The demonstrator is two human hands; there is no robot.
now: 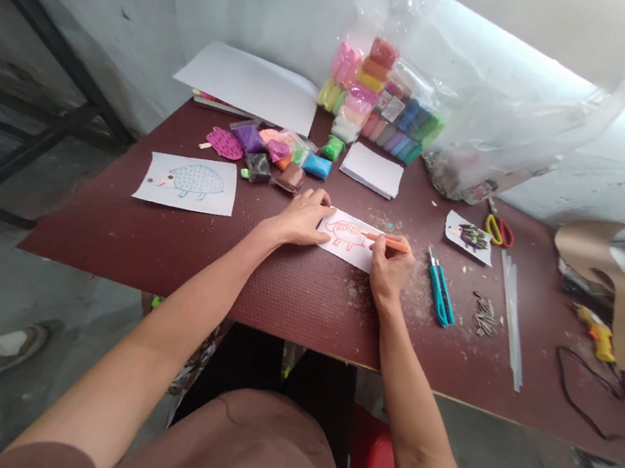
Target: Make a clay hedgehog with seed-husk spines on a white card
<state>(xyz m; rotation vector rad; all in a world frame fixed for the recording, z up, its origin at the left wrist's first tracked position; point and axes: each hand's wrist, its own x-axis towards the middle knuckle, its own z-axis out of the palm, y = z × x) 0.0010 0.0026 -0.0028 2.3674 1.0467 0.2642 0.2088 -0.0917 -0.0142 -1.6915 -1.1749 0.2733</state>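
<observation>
My right hand [392,271] grips an orange marker [393,243], its tip on a small white paper [360,259]. The paper carries an orange hedgehog outline [347,232] with short strokes across its back. Spread at the paper's left edge, my left hand [306,219] presses it onto the table. To the left lies a larger sheet [215,203] with a blue hedgehog drawing. A small card [485,256] with a dark, spiky hedgehog is at the right. Packets of coloured clay, including a blue one [317,165] and a brown one [290,176], lie beyond my left hand.
Right of my hand are a teal cutter [442,294], a pile of small metal pieces [484,315], clear glue sticks [512,327], scissors [499,229] and a yellow glue gun [600,338]. Bagged clay [406,126], stacked paper [372,169] and white sheets [253,84] line the back.
</observation>
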